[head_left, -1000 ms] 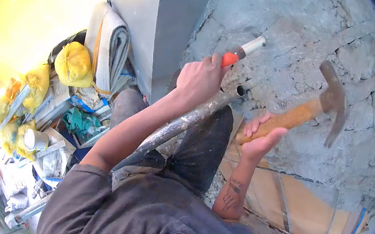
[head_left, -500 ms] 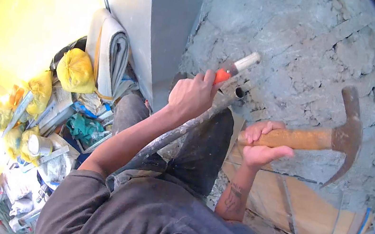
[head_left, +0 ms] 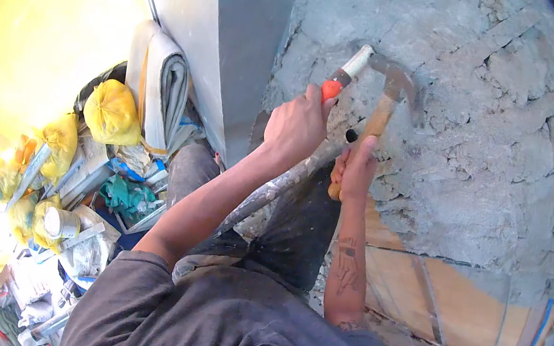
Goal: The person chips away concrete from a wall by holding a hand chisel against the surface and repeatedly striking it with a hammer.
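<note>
My left hand (head_left: 298,125) is closed around a chisel (head_left: 355,64) with a red-orange grip and a pale, worn end pointing up and right. My right hand (head_left: 355,170) grips the wooden handle of a hammer (head_left: 378,115) with a long curved claw. The slightly blurred hammer head is right beside the chisel's pale end; whether they touch I cannot tell. The chisel's other end is hidden behind my left hand. Below the hands, a mortar-crusted pipe (head_left: 283,182) runs diagonally, its dark open mouth near my right hand.
Rough grey cement (head_left: 477,159) fills the upper right, over a wooden board (head_left: 457,304). On the left lie yellow bags (head_left: 113,112), a rolled mat (head_left: 173,98), a white can (head_left: 62,223) and teal cloth (head_left: 126,196) among debris. A grey panel (head_left: 253,42) stands behind.
The hammer has swung up and left from the right side, its head now close to the chisel's pale end. My left hand and the chisel have shifted slightly, the chisel tilting steeper.
</note>
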`<state>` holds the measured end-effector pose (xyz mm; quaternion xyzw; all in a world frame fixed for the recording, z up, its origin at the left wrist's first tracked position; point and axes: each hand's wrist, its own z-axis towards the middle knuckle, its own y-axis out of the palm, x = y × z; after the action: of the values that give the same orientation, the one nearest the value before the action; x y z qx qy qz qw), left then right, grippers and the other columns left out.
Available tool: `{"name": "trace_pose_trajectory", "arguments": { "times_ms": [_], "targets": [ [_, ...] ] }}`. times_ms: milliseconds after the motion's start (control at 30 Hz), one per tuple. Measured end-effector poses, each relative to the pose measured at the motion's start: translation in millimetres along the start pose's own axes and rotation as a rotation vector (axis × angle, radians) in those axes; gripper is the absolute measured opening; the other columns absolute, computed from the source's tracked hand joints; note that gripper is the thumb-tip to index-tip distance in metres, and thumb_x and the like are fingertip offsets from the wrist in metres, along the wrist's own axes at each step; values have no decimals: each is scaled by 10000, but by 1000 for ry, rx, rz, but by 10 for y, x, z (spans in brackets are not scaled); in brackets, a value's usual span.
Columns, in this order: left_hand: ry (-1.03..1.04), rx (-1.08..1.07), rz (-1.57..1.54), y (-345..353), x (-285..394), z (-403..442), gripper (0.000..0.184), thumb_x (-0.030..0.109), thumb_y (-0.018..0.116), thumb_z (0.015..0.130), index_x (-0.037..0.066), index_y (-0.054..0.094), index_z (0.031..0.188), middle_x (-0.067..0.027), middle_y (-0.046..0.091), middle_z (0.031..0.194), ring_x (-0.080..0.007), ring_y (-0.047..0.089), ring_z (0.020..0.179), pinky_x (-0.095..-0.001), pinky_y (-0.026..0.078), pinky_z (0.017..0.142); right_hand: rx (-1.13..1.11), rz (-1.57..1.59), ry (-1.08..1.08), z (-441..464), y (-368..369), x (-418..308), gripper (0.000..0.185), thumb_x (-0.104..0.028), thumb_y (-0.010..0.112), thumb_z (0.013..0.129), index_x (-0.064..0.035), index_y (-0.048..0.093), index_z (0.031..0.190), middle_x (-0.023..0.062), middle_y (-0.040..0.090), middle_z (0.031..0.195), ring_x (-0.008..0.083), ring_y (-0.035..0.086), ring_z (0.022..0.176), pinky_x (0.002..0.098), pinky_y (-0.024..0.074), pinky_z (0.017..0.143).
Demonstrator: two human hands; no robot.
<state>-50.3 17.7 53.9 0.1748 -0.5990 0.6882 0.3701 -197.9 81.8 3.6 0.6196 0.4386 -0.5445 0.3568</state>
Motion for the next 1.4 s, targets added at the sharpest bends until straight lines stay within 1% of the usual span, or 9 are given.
{"name": "trace_pose_trajectory", "arguments": {
  "times_ms": [233,300,400,433,500,900,1067,1167,1400],
  "targets": [
    [-40,-13,23,36,-11,3,351,342,411,1009,-8,433,988,-257,644,751,-462,637,719,-560,485,655,217,427,-353,-392,-200,-583,843,-911,325,726,-85,478,798,-1,413,569,103,405,447,252,344,378],
    [-38,-6,30,35,-10,14,353,345,408,1010,-7,435,988,-254,644,744,-461,638,716,-557,485,652,36,530,-818,-282,-112,-604,902,-960,318,635,-90,477,812,12,409,580,128,403,464,265,351,389],
    [-52,-7,18,27,14,25,355,350,402,1011,-3,435,995,-256,641,733,-461,636,711,-554,488,656,204,-126,-432,-102,134,-183,773,-863,283,807,-112,436,708,7,394,521,121,378,413,279,316,379],
    [-58,3,25,36,1,31,354,351,404,1011,-1,434,997,-261,639,729,-462,637,712,-555,488,653,50,-36,12,-117,127,-173,704,-770,322,887,-103,444,701,-1,387,514,108,377,394,275,302,368],
    [-46,9,39,0,17,32,353,352,405,1010,1,434,1000,-266,637,724,-463,637,713,-556,488,650,109,103,88,-233,55,-196,686,-749,368,892,-91,451,719,-1,389,515,97,377,381,262,300,363],
    [99,129,-2,-211,272,97,348,356,434,1002,9,446,983,-257,636,718,-464,634,678,-555,493,604,73,461,-712,-668,-102,-1024,855,-934,335,689,-94,458,791,-11,388,557,122,381,427,262,320,375],
    [83,107,-5,-203,253,99,379,375,412,1010,-2,438,987,-250,635,700,-468,633,656,-550,500,595,114,7,-177,-48,177,-400,776,-858,309,810,-102,466,733,0,423,535,121,387,412,264,332,386],
    [48,58,26,-250,283,106,392,387,404,1011,-3,435,984,-246,634,690,-463,634,655,-548,500,596,152,-73,-195,-211,-16,-524,700,-701,308,938,-90,438,621,8,449,490,116,441,388,279,335,363],
    [46,57,23,-267,304,96,386,382,407,1011,-1,433,977,-243,636,697,-456,637,658,-543,500,606,77,578,-866,-594,-149,-1077,913,-966,298,660,-88,487,824,14,435,580,129,425,451,268,352,392]
  ]
}}
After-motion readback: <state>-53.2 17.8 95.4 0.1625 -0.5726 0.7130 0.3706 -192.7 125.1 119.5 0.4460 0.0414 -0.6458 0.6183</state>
